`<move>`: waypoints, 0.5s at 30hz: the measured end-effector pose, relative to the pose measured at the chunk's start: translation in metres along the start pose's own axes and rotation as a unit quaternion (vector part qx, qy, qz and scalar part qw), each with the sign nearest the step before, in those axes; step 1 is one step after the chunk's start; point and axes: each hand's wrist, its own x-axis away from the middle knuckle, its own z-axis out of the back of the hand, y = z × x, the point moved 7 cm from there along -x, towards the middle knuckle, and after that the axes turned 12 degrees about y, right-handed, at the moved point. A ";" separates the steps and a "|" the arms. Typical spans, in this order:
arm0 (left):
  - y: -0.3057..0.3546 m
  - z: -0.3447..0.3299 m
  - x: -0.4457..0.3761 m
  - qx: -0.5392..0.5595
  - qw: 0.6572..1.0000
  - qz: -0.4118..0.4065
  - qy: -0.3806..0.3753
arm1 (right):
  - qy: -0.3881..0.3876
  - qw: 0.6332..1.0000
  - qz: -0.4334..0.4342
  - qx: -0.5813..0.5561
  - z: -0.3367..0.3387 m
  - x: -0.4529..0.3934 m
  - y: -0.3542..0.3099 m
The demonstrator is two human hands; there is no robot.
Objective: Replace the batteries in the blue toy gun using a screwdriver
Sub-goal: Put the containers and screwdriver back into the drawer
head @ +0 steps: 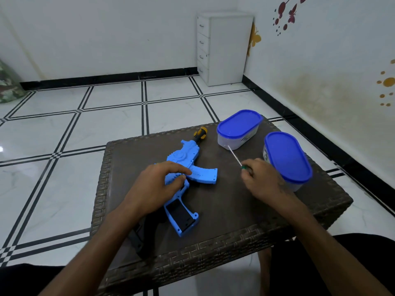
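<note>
The left hand (159, 184) lies on the gun (188, 178), fingers curled over its middle, apparently to steady it on the table (235, 210). The gun lies flat at the table's left-centre, muzzle away, a dark recess showing in its grip. The right hand (261, 181) pinches the screwdriver (235, 157) by its green handle, shaft pointing up and away, likely readied for a screw. Two blue-lidded tubs (239, 129) stand right of it, perhaps for batteries. The table is dark with a woven edge; beyond are a tiled floor, white walls and drawers (222, 48).
</note>
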 end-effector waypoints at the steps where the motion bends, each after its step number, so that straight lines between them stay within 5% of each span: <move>1: -0.002 0.002 -0.001 0.012 1.000 0.012 0.010 | 0.012 1.000 0.000 -0.020 0.009 -0.004 0.000; 7: 0.016 -0.016 -0.030 0.116 0.990 0.082 0.020 | 0.184 0.982 -0.018 -0.034 0.087 -0.031 0.015; 11: 0.029 -0.040 -0.063 0.125 0.985 0.119 0.022 | 0.188 0.979 -0.045 0.066 0.095 -0.048 0.044; 15: 0.041 -0.071 -0.109 0.119 0.979 0.162 0.041 | 0.101 0.980 -0.127 0.118 0.080 -0.061 0.078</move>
